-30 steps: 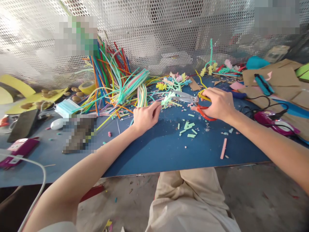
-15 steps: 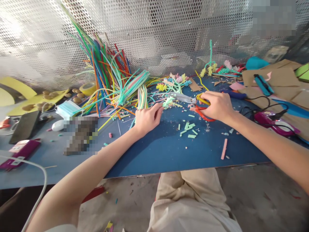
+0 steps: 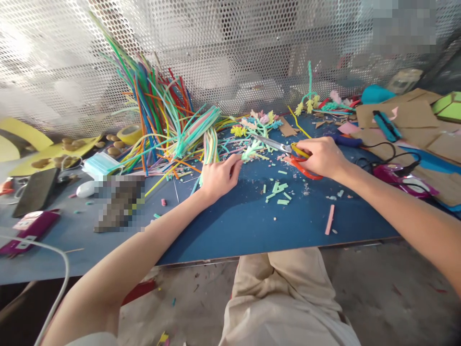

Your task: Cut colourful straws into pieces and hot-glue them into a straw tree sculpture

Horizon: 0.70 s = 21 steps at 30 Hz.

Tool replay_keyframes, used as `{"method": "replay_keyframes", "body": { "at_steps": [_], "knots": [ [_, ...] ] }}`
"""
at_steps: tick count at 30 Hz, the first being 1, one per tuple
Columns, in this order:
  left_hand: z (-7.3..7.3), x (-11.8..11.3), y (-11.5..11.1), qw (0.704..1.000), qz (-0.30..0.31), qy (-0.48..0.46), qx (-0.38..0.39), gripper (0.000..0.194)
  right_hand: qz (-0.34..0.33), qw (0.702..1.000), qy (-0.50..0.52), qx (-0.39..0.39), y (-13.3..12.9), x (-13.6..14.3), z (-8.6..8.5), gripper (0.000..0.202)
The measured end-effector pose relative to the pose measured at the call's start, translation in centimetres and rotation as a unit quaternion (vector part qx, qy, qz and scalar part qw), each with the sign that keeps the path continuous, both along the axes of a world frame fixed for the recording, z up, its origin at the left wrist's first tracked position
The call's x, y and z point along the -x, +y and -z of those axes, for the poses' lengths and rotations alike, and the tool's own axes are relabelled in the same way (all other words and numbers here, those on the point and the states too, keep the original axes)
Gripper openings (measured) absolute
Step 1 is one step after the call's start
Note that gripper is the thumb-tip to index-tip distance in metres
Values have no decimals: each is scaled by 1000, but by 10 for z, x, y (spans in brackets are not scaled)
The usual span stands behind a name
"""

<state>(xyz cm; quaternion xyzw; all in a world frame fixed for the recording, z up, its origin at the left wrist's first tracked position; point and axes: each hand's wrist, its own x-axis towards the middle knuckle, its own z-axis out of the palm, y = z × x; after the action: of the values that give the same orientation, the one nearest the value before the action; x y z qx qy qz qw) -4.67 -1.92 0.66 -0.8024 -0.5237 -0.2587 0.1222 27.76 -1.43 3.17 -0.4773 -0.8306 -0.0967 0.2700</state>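
Observation:
My left hand (image 3: 220,179) is closed, with thumb and forefinger pinching a pale green pipe cleaner sprig (image 3: 251,151) whose fuzzy ends fan out to the right. In my right hand (image 3: 324,156) are scissors (image 3: 276,144) with one yellow and one red handle loop. Their metal blades point left, just above and beside the sprig. I cannot make out whether a blade touches it. Short cut green pieces (image 3: 279,187) lie on the blue table below the scissors. Behind the sprig rests a cluster of pastel pipe cleaner flowers (image 3: 262,120).
Bundles of long coloured pipe cleaners (image 3: 154,110) lean against the perforated metal panel (image 3: 252,53). On the left are a face mask (image 3: 101,164), a white mouse (image 3: 86,189) and a dark phone (image 3: 36,192). Cardboard (image 3: 396,115) and a purple corded device (image 3: 403,180) occupy the right.
The scissors have turned slightly and their blades look farther apart. My left hand keeps its pinch on the sprig. The whole view has shifted a little.

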Motion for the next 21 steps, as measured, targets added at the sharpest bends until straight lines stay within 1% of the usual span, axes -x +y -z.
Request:
{"method": "replay_keyframes", "body": {
  "at_steps": [3,5,8,13,15,17,19,21],
  "knots": [
    [-1,0,0,1000,-5,2,3,41,12,1000,16,-11,3,-4,0,52],
    [-1,0,0,1000,-6,4,-1,40,32,999,31,-19,9,-8,1,52],
    [0,2,2,1000,0,9,-14,38,88,995,42,-5,20,-18,4,56],
    [3,4,5,999,15,15,-24,36,180,983,12,23,28,-33,8,62],
    [5,5,7,999,30,12,-25,35,188,982,5,22,27,-33,10,61],
    [6,5,7,999,44,6,-23,35,180,984,-1,16,25,-30,11,57],
    [7,5,7,998,55,2,-20,34,176,984,-18,15,24,-26,14,51],
    [7,6,7,998,62,-3,-19,33,179,982,-44,30,25,-22,17,43]
  ]
}}
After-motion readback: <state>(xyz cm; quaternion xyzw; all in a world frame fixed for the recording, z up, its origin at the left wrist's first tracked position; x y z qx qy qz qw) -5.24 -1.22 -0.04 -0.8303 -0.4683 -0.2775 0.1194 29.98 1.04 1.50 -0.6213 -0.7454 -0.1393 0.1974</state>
